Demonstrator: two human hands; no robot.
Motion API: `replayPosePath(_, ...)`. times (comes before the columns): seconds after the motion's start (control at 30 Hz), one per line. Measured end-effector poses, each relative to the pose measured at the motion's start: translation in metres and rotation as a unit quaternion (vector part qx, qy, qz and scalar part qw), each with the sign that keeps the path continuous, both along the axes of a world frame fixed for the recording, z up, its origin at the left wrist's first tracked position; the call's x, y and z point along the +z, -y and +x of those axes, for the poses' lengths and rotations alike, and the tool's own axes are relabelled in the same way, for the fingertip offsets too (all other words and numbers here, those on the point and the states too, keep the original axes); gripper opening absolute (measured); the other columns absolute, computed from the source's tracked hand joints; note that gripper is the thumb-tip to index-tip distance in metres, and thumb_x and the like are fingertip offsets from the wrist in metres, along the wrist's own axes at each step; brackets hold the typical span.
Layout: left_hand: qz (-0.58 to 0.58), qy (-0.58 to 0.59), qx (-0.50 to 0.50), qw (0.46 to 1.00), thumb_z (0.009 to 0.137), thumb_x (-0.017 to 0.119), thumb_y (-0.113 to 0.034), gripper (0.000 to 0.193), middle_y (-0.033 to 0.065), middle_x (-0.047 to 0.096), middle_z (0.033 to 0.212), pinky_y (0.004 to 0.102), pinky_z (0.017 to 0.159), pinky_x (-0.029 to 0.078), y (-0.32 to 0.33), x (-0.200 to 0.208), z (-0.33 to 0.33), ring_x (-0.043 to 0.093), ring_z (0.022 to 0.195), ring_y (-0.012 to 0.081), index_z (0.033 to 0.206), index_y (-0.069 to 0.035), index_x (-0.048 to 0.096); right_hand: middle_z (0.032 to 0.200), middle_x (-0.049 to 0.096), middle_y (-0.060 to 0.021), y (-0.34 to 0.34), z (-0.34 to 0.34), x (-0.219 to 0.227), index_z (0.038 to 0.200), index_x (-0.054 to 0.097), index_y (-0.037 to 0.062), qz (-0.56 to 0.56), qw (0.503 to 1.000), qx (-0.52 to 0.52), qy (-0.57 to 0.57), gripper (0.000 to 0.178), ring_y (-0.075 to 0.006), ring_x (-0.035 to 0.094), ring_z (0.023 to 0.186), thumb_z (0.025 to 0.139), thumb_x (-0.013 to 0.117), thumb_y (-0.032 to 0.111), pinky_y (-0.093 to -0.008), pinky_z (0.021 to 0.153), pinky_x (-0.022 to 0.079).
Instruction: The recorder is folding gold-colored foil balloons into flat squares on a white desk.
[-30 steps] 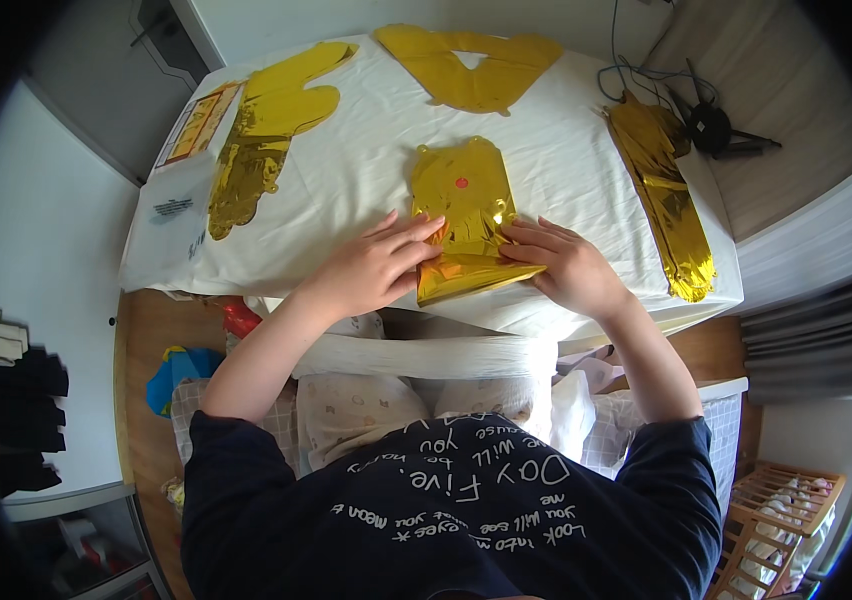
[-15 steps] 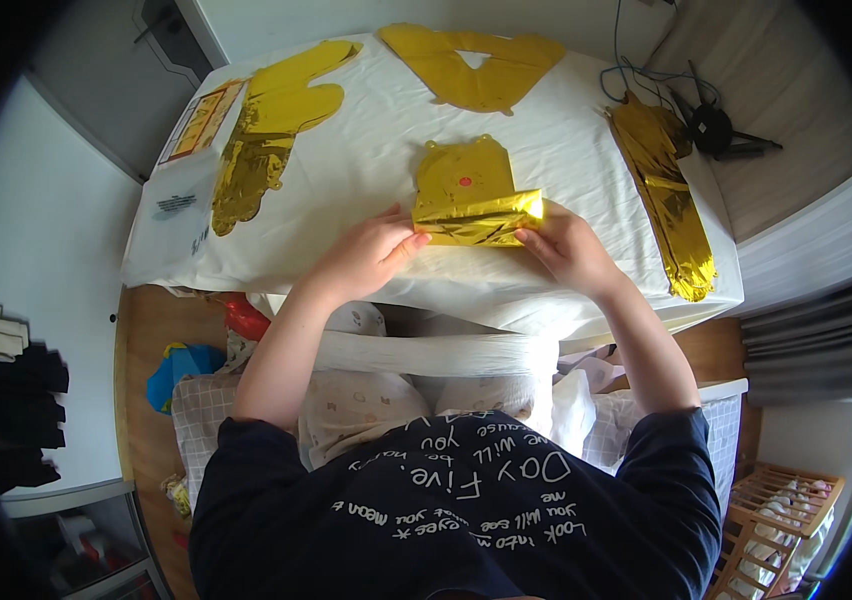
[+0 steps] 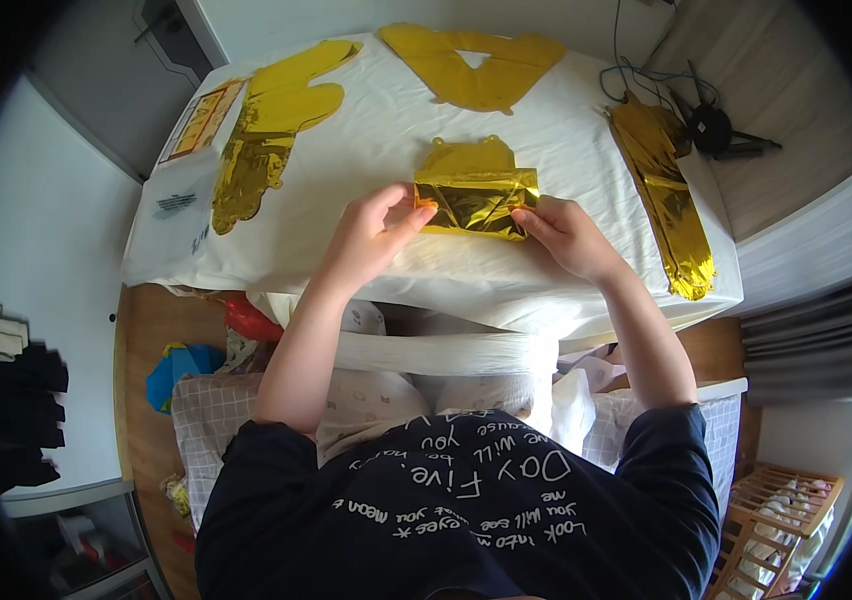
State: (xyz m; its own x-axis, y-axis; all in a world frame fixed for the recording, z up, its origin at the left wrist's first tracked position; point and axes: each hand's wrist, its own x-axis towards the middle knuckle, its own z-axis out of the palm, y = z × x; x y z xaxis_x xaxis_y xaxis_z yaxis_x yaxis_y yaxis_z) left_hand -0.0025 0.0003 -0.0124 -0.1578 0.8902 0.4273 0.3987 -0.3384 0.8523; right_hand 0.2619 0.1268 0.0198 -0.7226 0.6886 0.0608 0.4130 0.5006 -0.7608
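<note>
In the head view, the left hand (image 3: pixel 378 232) and right hand (image 3: pixel 564 234), nearly closed, pinched opposite ends of the gold foil sheet (image 3: pixel 476 203) at the table's (image 3: pixel 366 150) near side; folding seemed the step; the next turn likely needed even tension.

A room in a home: white cloth (image 3: pixel 366 130) spreads beneath the grip, 1 black router (image 3: pixel 712 128) sits beyond it rightward, a grey curtain (image 3: pixel 816 350) hangs farther right, and checked fabric (image 3: pixel 202 420) lies near-left of the grip.
</note>
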Motion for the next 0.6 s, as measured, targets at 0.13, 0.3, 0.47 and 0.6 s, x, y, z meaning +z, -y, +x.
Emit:
replayPosePath(0.13, -0.069, 0.031, -0.011, 0.997, 0.103, 0.067, -0.028, 0.03, 0.0043, 0.068, 0.084, 0.0292, 0.063, 0.047, -0.011, -0.005, -0.005, 0.057, 0.072, 0.0077, 0.099, 0.002, 0.063, 0.07, 0.058, -0.016, -0.002, -0.003, 0.002, 0.086, 0.065, -0.0056, 0.008, 0.999, -0.017, 0.04, 0.048, -0.0229, 0.049, 0.064, 0.105, 0.062, 0.038, -0.0384, 0.065, 0.044)
replayPosePath(0.3, -0.167, 0.015, 0.008, 0.986, 0.105, 0.062, -0.031, 0.033, 0.006, 0.061, 0.076, 0.031, 0.065, 0.044, -0.027, -0.012, -0.013, 0.052, 0.068, 0.0123, 0.094, 0.0, 0.054, 0.068, 0.057, -0.012, -0.005, -0.008, 0.004, 0.089, 0.068, -0.0049, -0.006, 0.998, -0.039, 0.046, 0.047, -0.0181, 0.046, 0.063, 0.104, 0.063, 0.039, -0.0362, 0.064, 0.044)
replayPosePath(0.47, -0.143, -0.048, 0.03, 0.988, 0.107, 0.056, -0.038, 0.039, 0.0099, 0.051, 0.066, 0.0393, 0.06, 0.043, -0.031, -0.006, -0.012, 0.049, 0.058, 0.0202, 0.096, -0.001, 0.05, 0.068, 0.056, -0.0008, -0.006, -0.013, 0.013, 0.089, 0.07, -0.0023, -0.05, 0.994, -0.061, 0.077, 0.045, -0.0104, 0.044, 0.064, 0.104, 0.063, 0.04, -0.0301, 0.06, 0.04)
replayPosePath(0.6, -0.195, -0.076, 0.029, 0.977, 0.107, 0.056, -0.038, 0.038, 0.011, 0.052, 0.064, 0.0422, 0.059, 0.043, -0.031, -0.001, -0.013, 0.051, 0.057, 0.0231, 0.101, 0.0, 0.052, 0.069, 0.058, -0.0018, -0.008, -0.015, 0.011, 0.091, 0.072, -0.002, -0.072, 0.993, -0.065, 0.061, 0.044, -0.01, 0.045, 0.062, 0.104, 0.063, 0.039, -0.0296, 0.058, 0.04)
